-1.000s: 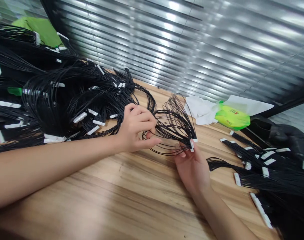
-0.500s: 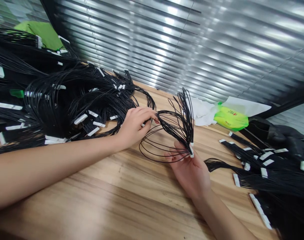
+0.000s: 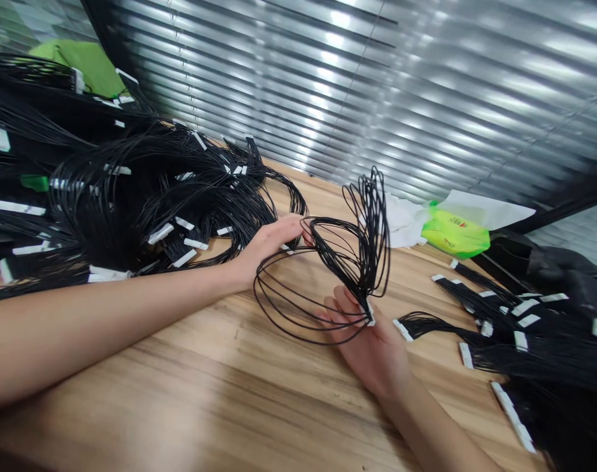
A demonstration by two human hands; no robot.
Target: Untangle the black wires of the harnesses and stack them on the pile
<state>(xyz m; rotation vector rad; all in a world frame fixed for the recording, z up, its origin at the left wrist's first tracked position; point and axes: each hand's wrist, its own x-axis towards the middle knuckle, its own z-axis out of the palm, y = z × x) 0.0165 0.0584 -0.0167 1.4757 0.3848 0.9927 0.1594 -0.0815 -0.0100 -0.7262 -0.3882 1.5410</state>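
Observation:
A looped black wire harness is held above the wooden table between both hands. My right hand, palm up, grips it near its white connector. Some wires fan upward from there, while others bow out in wide loops to the left. My left hand is closed on the wires at the harness's left side, close to another white connector. Part of the left fingers is hidden behind the hand.
A big heap of black wire harnesses with white connectors covers the left. More harnesses lie at the right. A yellow-green packet and white paper rest at the back, before metal blinds. The wooden table stretches in front.
The loose wire loops have swung left and lower. My right hand and the connector have dropped slightly. The left hand has turned a little, and a white connector on the table now shows beside the right hand.

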